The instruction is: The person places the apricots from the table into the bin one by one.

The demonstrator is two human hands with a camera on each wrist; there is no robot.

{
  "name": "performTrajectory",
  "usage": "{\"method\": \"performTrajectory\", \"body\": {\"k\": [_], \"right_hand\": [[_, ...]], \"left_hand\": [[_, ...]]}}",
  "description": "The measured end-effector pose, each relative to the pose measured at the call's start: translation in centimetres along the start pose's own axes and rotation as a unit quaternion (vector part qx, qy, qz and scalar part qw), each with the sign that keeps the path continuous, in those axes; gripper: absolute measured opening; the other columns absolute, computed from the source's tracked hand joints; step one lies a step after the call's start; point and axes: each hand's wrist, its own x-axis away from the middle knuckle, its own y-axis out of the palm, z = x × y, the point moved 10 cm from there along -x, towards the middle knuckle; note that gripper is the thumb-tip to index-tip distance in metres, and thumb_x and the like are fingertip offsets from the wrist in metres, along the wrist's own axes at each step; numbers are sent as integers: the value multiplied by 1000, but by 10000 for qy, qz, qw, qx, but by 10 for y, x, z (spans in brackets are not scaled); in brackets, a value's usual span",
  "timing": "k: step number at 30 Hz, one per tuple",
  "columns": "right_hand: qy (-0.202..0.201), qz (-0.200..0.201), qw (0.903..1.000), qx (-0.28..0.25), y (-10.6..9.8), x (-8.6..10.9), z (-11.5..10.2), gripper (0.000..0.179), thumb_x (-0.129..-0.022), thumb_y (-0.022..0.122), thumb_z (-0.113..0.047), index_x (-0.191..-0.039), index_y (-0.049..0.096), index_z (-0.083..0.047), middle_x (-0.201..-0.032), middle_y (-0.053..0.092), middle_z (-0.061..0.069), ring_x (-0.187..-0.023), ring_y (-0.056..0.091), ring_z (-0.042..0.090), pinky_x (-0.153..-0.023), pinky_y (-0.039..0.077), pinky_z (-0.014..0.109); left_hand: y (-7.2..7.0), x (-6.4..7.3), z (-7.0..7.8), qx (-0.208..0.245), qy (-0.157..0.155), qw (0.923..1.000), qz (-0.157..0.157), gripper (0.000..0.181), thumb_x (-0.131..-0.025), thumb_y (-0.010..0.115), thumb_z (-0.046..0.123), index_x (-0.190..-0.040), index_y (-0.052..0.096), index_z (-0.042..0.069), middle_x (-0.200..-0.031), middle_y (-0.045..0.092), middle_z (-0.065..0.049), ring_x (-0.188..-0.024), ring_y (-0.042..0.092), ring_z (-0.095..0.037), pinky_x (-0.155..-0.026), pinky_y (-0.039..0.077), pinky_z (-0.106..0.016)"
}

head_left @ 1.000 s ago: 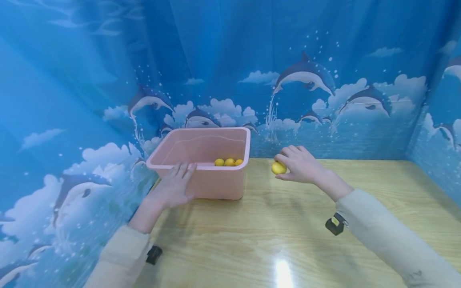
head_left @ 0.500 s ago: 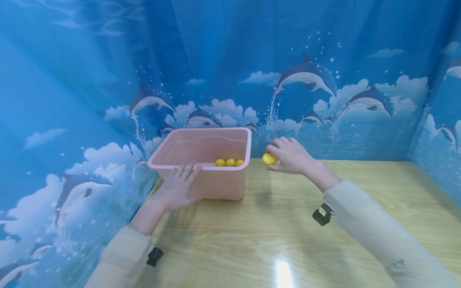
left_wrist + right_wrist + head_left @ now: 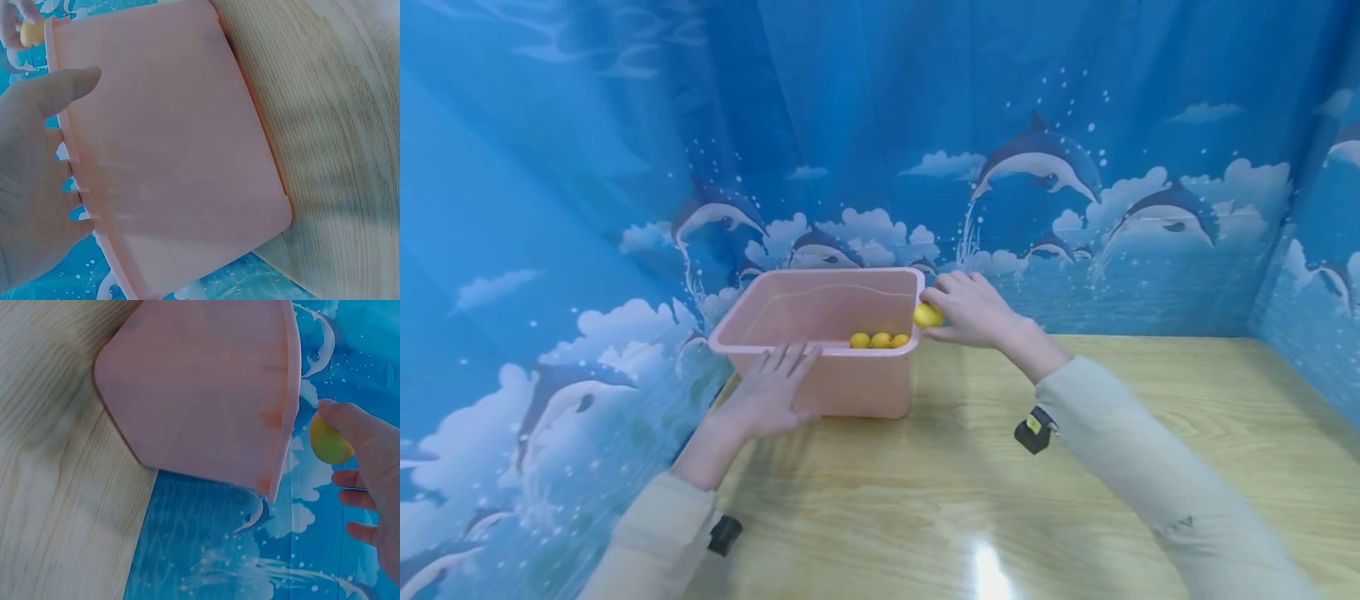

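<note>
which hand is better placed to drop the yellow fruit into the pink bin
The right hand. It already grips the yellow fruit at the pink bin's right rim, above the table. The left hand lies flat against the bin's near wall, holding nothing, and looks better suited to steadying it.

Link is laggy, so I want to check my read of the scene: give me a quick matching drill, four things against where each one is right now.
Things:
1. held yellow fruit
2. left hand
3. pink tub
4. three yellow fruits

Places:
A. at the table's back left corner
B. flat against the tub's near wall
C. lying inside the tub
D. pinched in the right hand at the tub's right rim

Pairs: 1-D, 2-B, 3-A, 4-C
</note>
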Motion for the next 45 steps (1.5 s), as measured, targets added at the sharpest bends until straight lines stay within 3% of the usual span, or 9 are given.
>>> {"method": "performTrajectory", "body": {"k": [8, 14, 24, 33, 41, 45], "right_hand": [[82, -251, 9996, -99, 7, -21, -15, 46, -84, 63, -47, -115, 58, -14, -113, 53, 8, -104, 45, 25, -83, 39, 42], [162, -250, 9995, -50, 17, -32, -24, 42, -83, 63, -48, -110, 60, -16, -108, 52, 5, -103, 45, 22, -78, 39, 38], [410, -294, 9987, -4, 25, -30, -27, 55, -84, 58, -56, -120, 56, -15, -110, 52, 5, -102, 45, 20, -79, 40, 38], [428, -97, 9987, 276, 15, -14, -16, 54, -87, 55, -54, -123, 56, -14, -111, 55, 8, -104, 49, 25, -83, 42, 42], [239, 409, 9987, 160, 8, 20, -2, 45, -86, 61, -45, -115, 61, -11, -106, 59, 9, -101, 51, 27, -85, 42, 45], [213, 481, 9984, 197, 9, 37, 8, 43, -86, 62, -45, -113, 60, -11, -104, 58, 9, -100, 51, 27, -84, 43, 45]], "left_hand": [[0, -1, 0, 18, -29, 10000, 22, 90, -85, 59, 50, -151, 6, 16, -155, 1, -10, -140, -2, -33, -111, 4, -51], [1, 1, 0, 26, -34, 10000, 24, 90, -86, 59, 49, -151, 6, 16, -155, 1, -10, -140, -1, -33, -111, 3, -50], [1, 3, 3, -43, 65, 9999, 130, 89, -86, 59, 48, -150, 8, 14, -155, 5, -12, -140, 2, -34, -111, 6, -51], [-4, 2, 6, -65, 227, 9993, 280, 88, -85, 62, 44, -150, 11, 11, -154, 8, -15, -139, 5, -36, -111, 7, -52], [-2, 0, 6, -80, 223, 9994, 235, 89, -86, 60, 46, -150, 9, 11, -154, 7, -15, -139, 5, -36, -111, 7, -51], [-2, 0, 4, -31, 166, 9995, 252, 89, -86, 60, 46, -150, 10, 12, -154, 6, -14, -140, 4, -36, -111, 6, -51]]}}
